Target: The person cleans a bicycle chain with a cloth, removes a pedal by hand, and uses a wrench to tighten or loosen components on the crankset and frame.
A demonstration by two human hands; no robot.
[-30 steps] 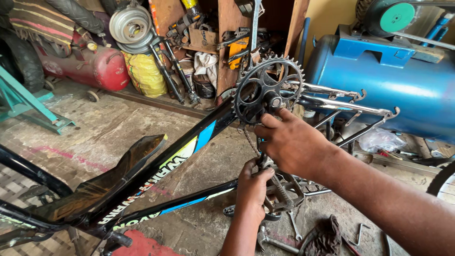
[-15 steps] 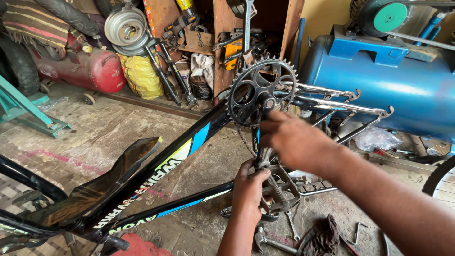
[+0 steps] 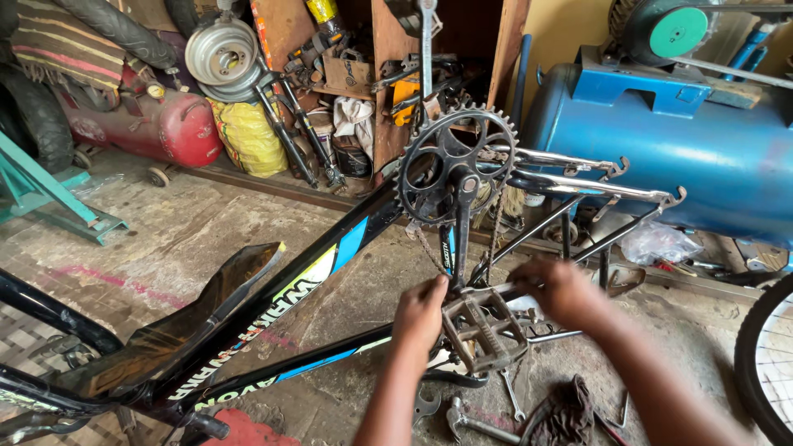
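Note:
A black bicycle frame (image 3: 273,306) with blue and yellow markings lies upside down across the floor. Its toothed chainring (image 3: 456,165) stands up in the middle, with the crank arm (image 3: 459,235) hanging down to a metal pedal (image 3: 483,330). My left hand (image 3: 420,312) is closed around the crank arm's lower end, right beside the pedal. My right hand (image 3: 560,291), blurred, grips the pedal's outer end from the right. A loose chain (image 3: 496,227) dangles behind the crank.
Wrenches and a hammer (image 3: 475,421) lie on the floor under the pedal. A blue tank (image 3: 702,157) stands at the right, a red tank (image 3: 165,128) and tyres at the left, and a wooden shelf (image 3: 388,74) of parts behind. A wheel (image 3: 764,363) shows at the right edge.
My right hand has dropped from the chainring's hub down to the pedal. My left hand stays low by the crank end.

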